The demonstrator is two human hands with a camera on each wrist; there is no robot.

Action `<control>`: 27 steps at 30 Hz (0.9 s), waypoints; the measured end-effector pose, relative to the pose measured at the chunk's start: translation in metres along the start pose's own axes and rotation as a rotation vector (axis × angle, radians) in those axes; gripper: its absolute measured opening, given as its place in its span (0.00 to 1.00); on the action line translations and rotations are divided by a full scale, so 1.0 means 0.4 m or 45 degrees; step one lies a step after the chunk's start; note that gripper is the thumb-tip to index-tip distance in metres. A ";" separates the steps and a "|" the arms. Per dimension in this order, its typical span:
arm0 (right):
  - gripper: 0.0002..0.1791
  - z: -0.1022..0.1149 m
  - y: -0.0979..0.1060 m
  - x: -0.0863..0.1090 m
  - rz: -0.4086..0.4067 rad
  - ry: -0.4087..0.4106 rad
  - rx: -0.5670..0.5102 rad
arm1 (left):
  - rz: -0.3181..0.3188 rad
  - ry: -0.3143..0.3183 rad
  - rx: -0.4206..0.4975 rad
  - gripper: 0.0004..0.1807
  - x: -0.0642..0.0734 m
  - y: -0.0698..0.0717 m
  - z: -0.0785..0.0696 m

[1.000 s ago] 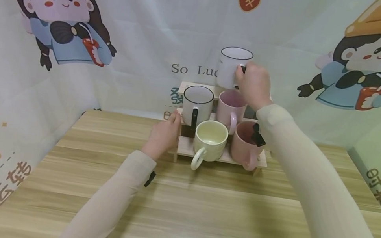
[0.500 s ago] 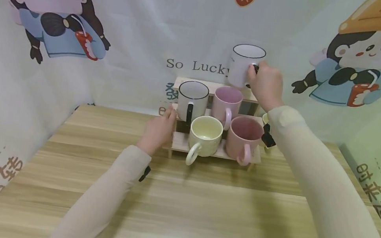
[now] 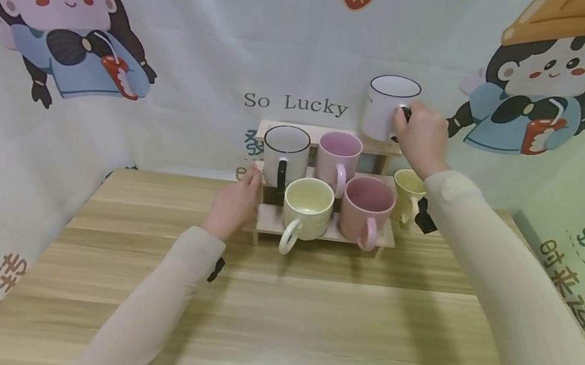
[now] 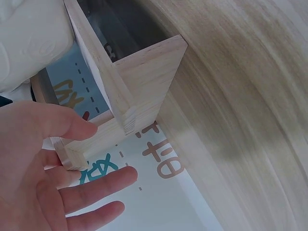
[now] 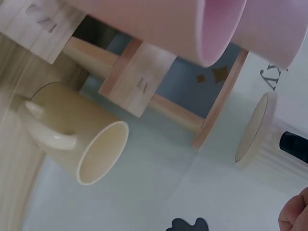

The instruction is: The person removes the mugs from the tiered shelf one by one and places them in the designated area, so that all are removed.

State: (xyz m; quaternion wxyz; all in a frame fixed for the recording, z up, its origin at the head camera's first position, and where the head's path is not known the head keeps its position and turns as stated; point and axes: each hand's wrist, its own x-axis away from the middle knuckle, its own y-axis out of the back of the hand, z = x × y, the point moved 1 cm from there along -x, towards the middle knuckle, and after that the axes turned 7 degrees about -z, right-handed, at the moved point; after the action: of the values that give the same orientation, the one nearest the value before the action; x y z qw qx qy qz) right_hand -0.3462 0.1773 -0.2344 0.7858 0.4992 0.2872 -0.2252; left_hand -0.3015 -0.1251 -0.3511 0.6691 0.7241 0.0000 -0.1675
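Observation:
My right hand (image 3: 423, 136) holds the black handle of a white mug (image 3: 386, 112) with a dark rim. The mug hangs at the right end of the top shelf (image 3: 311, 136) of a three-step wooden rack; the right wrist view shows its base (image 5: 255, 127) off the shelf's end. My left hand (image 3: 234, 203) pinches the left end of the middle shelf (image 4: 108, 67) between thumb and index, other fingers extended. That shelf carries a white mug with a black handle (image 3: 273, 159) and a lilac mug (image 3: 331, 157). Below stand a cream mug (image 3: 311, 224) and a pink mug (image 3: 358, 221).
Right of the rack, a pale yellow mug (image 3: 407, 187) stands on the wood-grain table (image 3: 276, 314), close to my right sleeve. A printed cloth (image 3: 207, 32) hangs right behind the rack and along both sides.
My right hand has carried the white mug rightward, from above the top shelf to its right end. The yellow mug has come out from behind my sleeve. My left hand stays on the rack.

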 end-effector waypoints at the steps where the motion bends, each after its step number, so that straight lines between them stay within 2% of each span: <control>1: 0.22 -0.007 0.002 0.000 -0.005 -0.005 0.005 | 0.003 0.001 -0.001 0.44 -0.002 -0.001 0.001; 9: 0.21 -0.065 0.025 0.014 -0.102 0.023 0.023 | 0.059 0.028 0.015 0.46 -0.010 -0.010 0.009; 19: 0.21 -0.142 0.056 0.046 -0.135 -0.005 0.065 | 0.033 0.000 0.014 0.47 -0.011 -0.011 0.018; 27: 0.20 -0.186 0.061 0.067 -0.163 0.055 0.087 | 0.053 0.023 0.009 0.47 -0.006 -0.006 0.015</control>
State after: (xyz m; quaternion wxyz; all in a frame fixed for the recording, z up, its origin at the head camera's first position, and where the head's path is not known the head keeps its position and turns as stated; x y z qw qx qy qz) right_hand -0.3278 0.2533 -0.2617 0.7459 0.5111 0.3276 -0.2739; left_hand -0.3058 -0.1301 -0.3533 0.6700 0.7276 -0.0097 -0.1471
